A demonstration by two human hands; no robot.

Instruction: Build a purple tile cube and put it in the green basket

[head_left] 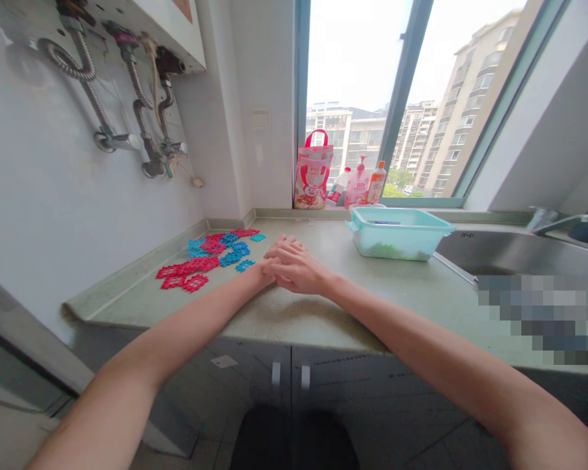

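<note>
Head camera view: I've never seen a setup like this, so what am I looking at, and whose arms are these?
This picture comes from a camera worn on a person's head, looking forward and down, so their own bare arms enter from the bottom. Their left hand and right hand lie together on a pale green countertop, holding nothing. Beside the hands, to the left in the view, are scattered red and blue plastic lattice pieces. Ahead is a turquoise plastic tub, with a stainless steel sink to its right. A red-handled printed bag stands by the window.
</note>
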